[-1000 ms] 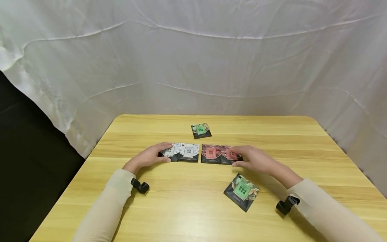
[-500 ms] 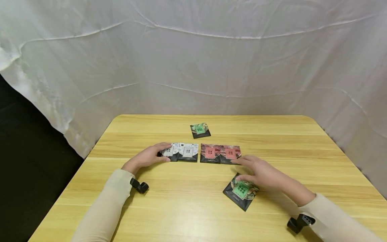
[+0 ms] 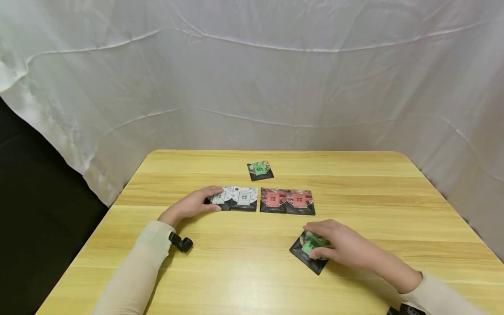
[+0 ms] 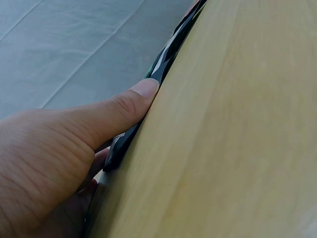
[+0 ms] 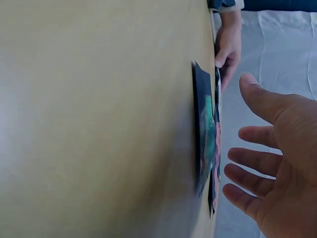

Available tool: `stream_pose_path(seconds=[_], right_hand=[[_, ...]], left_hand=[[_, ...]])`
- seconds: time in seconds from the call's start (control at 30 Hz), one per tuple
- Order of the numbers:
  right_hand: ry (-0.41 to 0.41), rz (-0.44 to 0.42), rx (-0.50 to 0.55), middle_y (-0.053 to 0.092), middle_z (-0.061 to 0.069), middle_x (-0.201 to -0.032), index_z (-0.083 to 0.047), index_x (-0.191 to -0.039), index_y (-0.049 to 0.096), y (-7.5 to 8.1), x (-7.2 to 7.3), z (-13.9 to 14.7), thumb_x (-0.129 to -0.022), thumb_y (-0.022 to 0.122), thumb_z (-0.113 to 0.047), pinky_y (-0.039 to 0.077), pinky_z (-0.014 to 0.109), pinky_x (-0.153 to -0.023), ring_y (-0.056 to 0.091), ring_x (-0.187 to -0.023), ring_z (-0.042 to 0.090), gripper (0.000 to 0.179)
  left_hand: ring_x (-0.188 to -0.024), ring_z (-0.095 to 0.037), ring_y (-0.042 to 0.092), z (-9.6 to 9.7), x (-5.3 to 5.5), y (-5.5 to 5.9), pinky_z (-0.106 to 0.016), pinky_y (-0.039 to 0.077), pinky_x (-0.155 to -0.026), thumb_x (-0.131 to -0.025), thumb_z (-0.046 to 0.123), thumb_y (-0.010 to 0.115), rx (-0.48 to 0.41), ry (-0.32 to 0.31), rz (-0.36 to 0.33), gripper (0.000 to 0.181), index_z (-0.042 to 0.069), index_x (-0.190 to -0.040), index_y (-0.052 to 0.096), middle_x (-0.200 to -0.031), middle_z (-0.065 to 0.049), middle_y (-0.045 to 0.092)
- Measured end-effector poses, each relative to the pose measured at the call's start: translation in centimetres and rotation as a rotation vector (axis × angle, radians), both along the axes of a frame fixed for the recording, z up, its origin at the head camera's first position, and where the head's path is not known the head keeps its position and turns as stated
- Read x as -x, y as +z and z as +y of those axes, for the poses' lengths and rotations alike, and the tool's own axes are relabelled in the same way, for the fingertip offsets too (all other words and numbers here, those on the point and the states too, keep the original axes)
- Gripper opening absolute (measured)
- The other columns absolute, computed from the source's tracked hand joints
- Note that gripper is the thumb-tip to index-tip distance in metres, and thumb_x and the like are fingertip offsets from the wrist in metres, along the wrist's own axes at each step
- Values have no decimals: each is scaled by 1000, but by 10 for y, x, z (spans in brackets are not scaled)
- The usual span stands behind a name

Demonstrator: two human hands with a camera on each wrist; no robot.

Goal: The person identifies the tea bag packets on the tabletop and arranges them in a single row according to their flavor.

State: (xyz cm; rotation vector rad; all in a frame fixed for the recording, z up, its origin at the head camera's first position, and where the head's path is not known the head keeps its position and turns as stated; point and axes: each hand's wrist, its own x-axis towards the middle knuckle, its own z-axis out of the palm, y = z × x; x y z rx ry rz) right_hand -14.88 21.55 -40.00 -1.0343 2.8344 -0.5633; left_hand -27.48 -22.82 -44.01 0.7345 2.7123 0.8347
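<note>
My left hand (image 3: 192, 204) spans the left end of a row of flat sachets, gripping a white-and-black sachet (image 3: 219, 197) with its thumb at the near edge and fingers over the far side. In the left wrist view the thumb (image 4: 124, 106) presses along the sachet's edge. A second white-and-black sachet (image 3: 244, 199) adjoins it. Over a green-and-black sachet (image 3: 307, 254), lying tilted near the front right, hovers my right hand (image 3: 348, 247), partly covering it. The right wrist view shows that hand's fingers spread, apart from the green sachet (image 5: 205, 129).
Two red-and-black sachets (image 3: 273, 200) continue the row to the right, after a narrow gap. Behind the row lies another green-and-black sachet (image 3: 260, 170). All rest on a wooden table (image 3: 220, 280), with a white curtain (image 3: 252, 87) hanging beyond its back edge.
My right hand has left the right red sachet and moved toward me, over the near green sachet. The left hand stays on the white sachet.
</note>
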Motion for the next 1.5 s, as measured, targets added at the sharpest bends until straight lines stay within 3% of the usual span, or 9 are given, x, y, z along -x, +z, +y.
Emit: stream_pose_path(seconds=[0.2,0.7,1.0,1.33,1.5], right_hand=[[-8,11,-47,57,12,-135,-10,-139,57,-4,-11,-3,-90,60,-57,48,50,-97,54,-122,32,68],[16,83,-128,57,11,-136,-15,-136,60,-15,-21,-3,-89,54,-63,50,50,-93,55,-120,33,67],[31,92,-124,55,16,-138,-11,-137,59,-13,-23,-1,-90,66,-47,52,49,-91,57,-119,35,59],[2,37,-128,51,22,-140,-12,-139,57,-9,-24,4,-90,70,-34,55,46,-85,59,-115,39,56],[-33,13,-117,51,20,-141,-12,-137,60,-9,-24,9,-93,64,-43,53,49,-87,58,-116,39,54]], left_hand=[[-143,-34,27,0,-1,-2,-52,23,-115,-91,47,65,4,-6,9,73,18,-153,37,-157,-11,31],[-143,-33,27,0,-3,-3,-52,24,-115,-92,48,65,-3,-8,5,73,19,-153,37,-157,-10,31],[-143,-33,27,-1,-2,-3,-52,24,-115,-91,48,65,-6,-4,8,74,19,-153,37,-157,-10,31],[-144,-33,26,-1,0,-1,-52,23,-115,-92,49,64,7,0,2,74,20,-153,37,-158,-10,30],[-143,-34,27,-1,0,-1,-53,24,-115,-91,49,64,0,-6,3,74,19,-153,37,-158,-11,30]])
